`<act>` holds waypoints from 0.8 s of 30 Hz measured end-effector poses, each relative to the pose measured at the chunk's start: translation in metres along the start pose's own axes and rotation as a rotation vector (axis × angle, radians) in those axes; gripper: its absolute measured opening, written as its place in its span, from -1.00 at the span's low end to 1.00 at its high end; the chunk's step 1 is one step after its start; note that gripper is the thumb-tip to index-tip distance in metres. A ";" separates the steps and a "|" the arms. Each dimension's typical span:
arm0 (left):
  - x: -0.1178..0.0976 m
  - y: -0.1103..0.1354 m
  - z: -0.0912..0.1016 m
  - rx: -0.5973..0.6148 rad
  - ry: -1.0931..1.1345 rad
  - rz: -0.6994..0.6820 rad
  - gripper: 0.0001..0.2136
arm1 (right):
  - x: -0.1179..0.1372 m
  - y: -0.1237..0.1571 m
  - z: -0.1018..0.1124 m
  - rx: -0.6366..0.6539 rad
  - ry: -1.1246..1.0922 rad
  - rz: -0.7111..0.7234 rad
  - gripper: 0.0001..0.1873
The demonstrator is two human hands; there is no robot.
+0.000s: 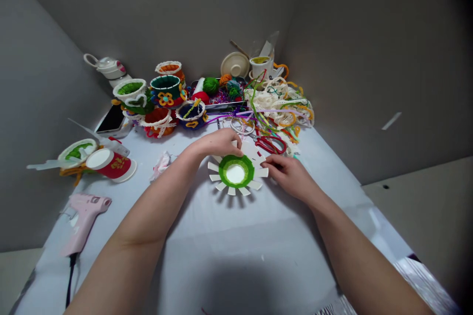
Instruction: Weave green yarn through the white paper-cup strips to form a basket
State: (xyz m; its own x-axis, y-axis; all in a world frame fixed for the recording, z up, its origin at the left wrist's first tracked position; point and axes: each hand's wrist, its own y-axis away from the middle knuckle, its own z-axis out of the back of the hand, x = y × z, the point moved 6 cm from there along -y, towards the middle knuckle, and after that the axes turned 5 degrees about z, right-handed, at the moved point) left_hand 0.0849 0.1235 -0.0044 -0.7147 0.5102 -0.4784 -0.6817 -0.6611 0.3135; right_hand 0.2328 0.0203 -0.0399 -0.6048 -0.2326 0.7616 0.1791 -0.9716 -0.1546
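Left hand [223, 142] pinches far side of slit paper cup [235, 174], right hand [286, 174] right edge — best keep green yarn [223, 173] snug, strips [231, 191] unbent.

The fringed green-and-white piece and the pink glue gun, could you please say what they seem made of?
Fringed piece: probably matte white paper, judging by its thin strips; its green band might be yarn, given its ringed shades. Glue gun: likely smooth plastic, from its evenly coloured body.

A pale table [229, 236] spreads across the middle. On it lie a pink glue gun [85, 216] at lower left, crumpled paper [161, 164] left of the middle, and red-handled scissors [269, 144] right of it.
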 end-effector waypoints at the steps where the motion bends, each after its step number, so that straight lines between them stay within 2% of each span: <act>1: 0.000 0.000 0.000 -0.002 0.001 -0.001 -0.80 | -0.002 0.000 0.004 -0.041 -0.036 -0.038 -0.78; 5: 0.000 -0.001 -0.002 0.007 0.001 0.011 -0.78 | -0.003 0.001 0.017 -0.177 -0.132 -0.110 -0.72; 8: -0.002 0.000 -0.005 0.017 -0.014 0.018 -0.78 | 0.004 0.002 0.020 -0.225 -0.145 -0.060 -0.75; 15: 0.001 -0.002 -0.007 0.023 -0.032 0.056 -0.76 | 0.019 0.005 0.020 -0.223 -0.070 0.131 -0.84; 21: 0.001 -0.003 -0.007 0.030 -0.025 0.038 -0.78 | 0.016 0.006 0.024 -0.286 -0.062 0.122 -0.86; 24: 0.000 -0.002 -0.008 0.027 -0.015 0.032 -0.78 | 0.018 0.006 0.023 -0.275 -0.072 0.148 -0.87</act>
State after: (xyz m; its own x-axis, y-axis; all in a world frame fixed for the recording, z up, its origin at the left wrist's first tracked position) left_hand 0.0880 0.1206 -0.0114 -0.7381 0.4979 -0.4553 -0.6627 -0.6617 0.3507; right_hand 0.2409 0.0111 -0.0122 -0.5296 -0.3786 0.7590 0.0384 -0.9046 -0.4244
